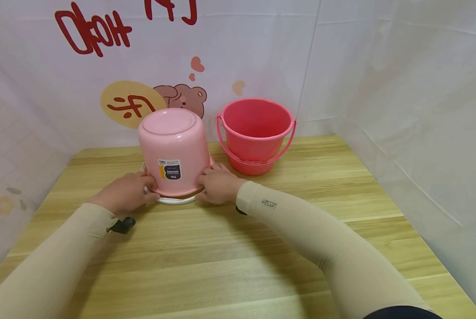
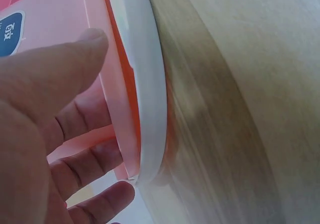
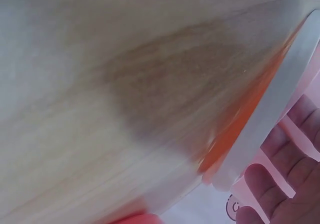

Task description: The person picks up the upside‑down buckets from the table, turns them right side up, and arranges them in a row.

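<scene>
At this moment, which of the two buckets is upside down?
The light pink bucket between left hand and right hand: its base faces up, while the darker pink bucket stands upright.

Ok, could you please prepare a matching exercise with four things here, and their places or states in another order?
1. light pink bucket
2. darker pink bucket
3. white handle
4. label

A. stuck on a bucket's side
B. upright, open at the top
C. curves beside a bucket's edge
D. upside down, base on top

Pairs: 1-D, 2-B, 3-C, 4-A
</scene>
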{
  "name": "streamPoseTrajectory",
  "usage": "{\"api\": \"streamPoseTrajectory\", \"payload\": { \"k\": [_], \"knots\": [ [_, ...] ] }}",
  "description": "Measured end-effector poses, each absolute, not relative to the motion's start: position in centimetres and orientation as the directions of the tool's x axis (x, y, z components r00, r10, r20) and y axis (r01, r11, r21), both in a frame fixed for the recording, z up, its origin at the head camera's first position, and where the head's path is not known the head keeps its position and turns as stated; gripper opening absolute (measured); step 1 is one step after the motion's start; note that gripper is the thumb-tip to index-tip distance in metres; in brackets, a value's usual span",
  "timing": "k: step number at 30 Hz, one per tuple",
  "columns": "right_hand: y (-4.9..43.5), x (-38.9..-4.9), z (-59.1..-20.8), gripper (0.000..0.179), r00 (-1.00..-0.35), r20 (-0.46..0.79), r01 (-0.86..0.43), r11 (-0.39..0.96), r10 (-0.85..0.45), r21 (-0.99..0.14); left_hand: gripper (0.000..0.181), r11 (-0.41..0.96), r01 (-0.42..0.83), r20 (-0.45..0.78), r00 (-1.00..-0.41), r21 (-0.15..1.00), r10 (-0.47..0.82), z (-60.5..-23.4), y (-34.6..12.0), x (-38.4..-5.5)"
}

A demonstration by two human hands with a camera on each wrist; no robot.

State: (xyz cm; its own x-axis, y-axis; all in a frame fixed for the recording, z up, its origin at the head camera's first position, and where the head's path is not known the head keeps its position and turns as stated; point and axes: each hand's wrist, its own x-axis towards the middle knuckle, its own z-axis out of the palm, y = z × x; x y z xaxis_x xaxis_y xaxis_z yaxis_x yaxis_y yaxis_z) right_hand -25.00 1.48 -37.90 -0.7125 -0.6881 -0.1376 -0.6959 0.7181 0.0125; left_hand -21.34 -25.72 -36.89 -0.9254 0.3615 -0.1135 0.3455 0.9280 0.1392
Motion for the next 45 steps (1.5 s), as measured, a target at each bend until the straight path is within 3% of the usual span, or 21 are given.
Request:
{"api": "streamPoseTrajectory", "payload": {
  "k": [5, 16, 34, 45],
  "knots": [
    [1.5, -25.2, -37.9, 0.048, -0.718, -0.134, -0.689, 0.725, -0.683, -0.003, 0.027, 0.929, 0.347, -0.108, -0.926, 0.132, 0.361, -36.6, -25.6, -21.2],
    [1.6, -25.1, -37.6, 0.038, -0.724, -0.062, -0.687, 0.726, -0.687, -0.019, 0.026, 0.934, 0.333, -0.100, -0.933, 0.130, 0.347, -36.2, -25.6, -21.0],
    [1.2, -25.0, -37.0, 0.031, -0.743, 0.074, -0.669, 0.740, -0.665, -0.061, 0.037, 0.933, 0.340, 0.057, -0.940, 0.121, 0.336, -35.4, -25.3, -20.5],
    [1.2, -25.0, -36.5, 0.032, -0.739, 0.141, -0.670, 0.740, -0.658, -0.061, 0.035, 0.946, 0.284, 0.066, -0.959, 0.158, 0.277, -34.8, -25.4, -20.3]
  ]
}}
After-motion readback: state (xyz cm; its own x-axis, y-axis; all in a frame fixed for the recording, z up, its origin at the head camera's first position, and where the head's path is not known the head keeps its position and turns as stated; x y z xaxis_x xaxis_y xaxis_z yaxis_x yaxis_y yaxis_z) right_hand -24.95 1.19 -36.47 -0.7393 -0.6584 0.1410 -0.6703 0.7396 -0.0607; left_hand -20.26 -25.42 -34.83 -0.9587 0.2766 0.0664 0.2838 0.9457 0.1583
